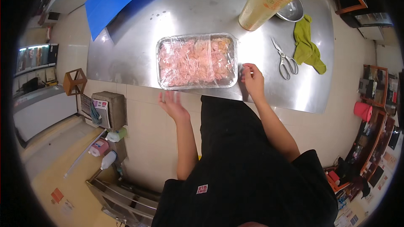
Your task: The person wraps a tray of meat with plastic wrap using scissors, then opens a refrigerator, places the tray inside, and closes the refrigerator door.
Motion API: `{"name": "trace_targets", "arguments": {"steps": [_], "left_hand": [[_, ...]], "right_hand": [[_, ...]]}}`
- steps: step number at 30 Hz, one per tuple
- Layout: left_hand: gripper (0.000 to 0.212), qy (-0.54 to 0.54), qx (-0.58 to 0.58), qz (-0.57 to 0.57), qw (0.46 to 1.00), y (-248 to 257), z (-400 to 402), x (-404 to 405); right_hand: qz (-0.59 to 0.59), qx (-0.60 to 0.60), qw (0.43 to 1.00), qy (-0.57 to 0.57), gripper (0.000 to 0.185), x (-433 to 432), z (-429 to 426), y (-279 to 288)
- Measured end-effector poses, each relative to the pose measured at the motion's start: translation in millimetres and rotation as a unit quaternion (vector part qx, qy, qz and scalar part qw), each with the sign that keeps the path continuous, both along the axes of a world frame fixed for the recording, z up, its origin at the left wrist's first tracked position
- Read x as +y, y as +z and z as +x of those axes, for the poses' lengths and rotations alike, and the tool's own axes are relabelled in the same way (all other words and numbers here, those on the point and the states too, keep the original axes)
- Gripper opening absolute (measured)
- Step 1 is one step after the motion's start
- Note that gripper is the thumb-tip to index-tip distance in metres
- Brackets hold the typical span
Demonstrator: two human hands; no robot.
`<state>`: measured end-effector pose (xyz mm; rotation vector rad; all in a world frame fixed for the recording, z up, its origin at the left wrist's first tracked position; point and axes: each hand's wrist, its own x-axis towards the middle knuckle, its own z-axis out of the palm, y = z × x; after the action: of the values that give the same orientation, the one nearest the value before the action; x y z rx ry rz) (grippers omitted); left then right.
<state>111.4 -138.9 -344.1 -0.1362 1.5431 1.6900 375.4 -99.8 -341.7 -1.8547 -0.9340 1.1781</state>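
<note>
A rectangular metal tray of pale pink raw meat pieces (195, 61), wrapped in clear plastic film, lies near the front edge of the stainless steel table (132, 53). My left hand (174, 106) is just off its lower left corner, palm up with the fingers spread and slightly blurred, holding nothing. To the right of the tray is my right hand (252, 78), at the table's front edge, with fingers loosely curled; nothing shows in it. Metal kitchen scissors (285, 61) rest further right, beside a crumpled green cloth (306, 45).
A large roll of plastic film (265, 3) stands at the back right by a metal bowl (292, 11). A blue board (116, 0) covers the back left. On the left, below table level, are a scale (102, 112) and several plastic jugs (98, 147).
</note>
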Motion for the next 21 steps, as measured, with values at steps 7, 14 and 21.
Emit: {"name": "trace_targets", "arguments": {"steps": [7, 14, 21], "left_hand": [[0.055, -0.305, 0.576, -0.013, 0.758, 32, -12, 67], [0.06, -0.364, 0.692, -0.141, 0.607, -1, -25, 83], [0.063, -0.368, 0.712, -0.182, 0.569, 3, -19, 90]], "right_hand": [[0.074, -0.008, 0.997, -0.022, 0.029, 53, -31, -14], [0.222, -0.2, 0.95, -0.09, 0.017, 60, -47, 0], [0.299, -0.354, 0.81, 0.361, 0.06, 45, -112, 20]]}}
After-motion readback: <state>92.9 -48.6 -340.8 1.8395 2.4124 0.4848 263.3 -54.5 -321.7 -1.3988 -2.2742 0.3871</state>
